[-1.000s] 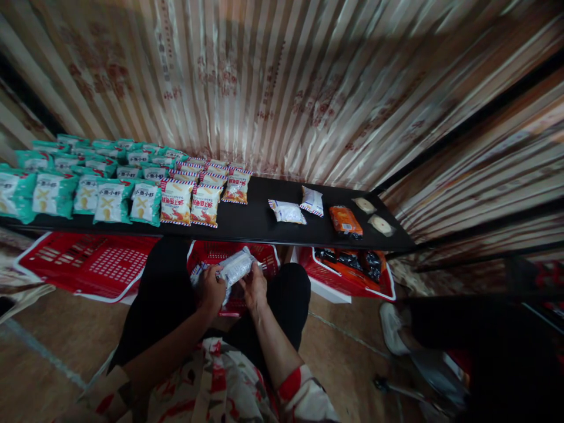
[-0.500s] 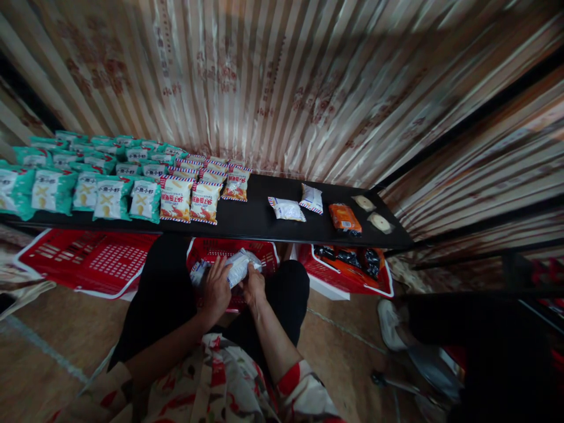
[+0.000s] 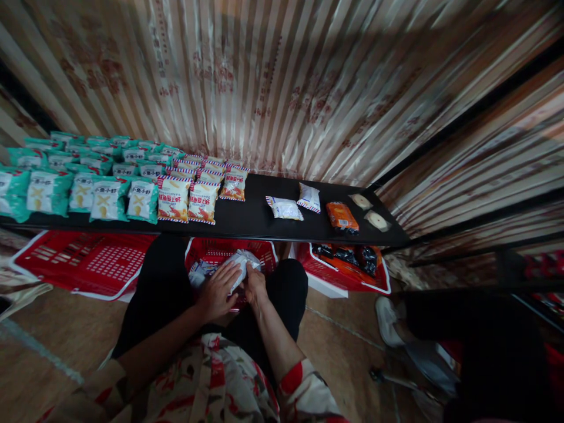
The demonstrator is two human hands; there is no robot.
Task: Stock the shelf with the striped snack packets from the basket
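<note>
A white snack bag [image 3: 243, 258] is held between my two hands above the middle red basket [image 3: 269, 249], which stands between my knees. My left hand [image 3: 219, 292] lies over the bag's left side, fingers extended across it and the thumb low. At the bag's right end, my right hand [image 3: 255, 286] grips with closed fingers. Other bluish-white snack bags [image 3: 199, 273] lie inside the basket, partly hidden by my left hand.
A black shelf [image 3: 247, 220] crosses in front, bearing rows of green snack bags [image 3: 108, 200], striped snack bags [image 3: 202, 202], two white bags [image 3: 285, 208], an orange packet [image 3: 342, 217] and two round pale packs [image 3: 376, 221]. Red baskets [image 3: 118, 264] flank me. Another person's shoe [image 3: 388, 320] is at right.
My left hand has slid up and right over the snack bag, uncovering more of the bags in the basket. My right hand keeps its grip. The view has shifted slightly.
</note>
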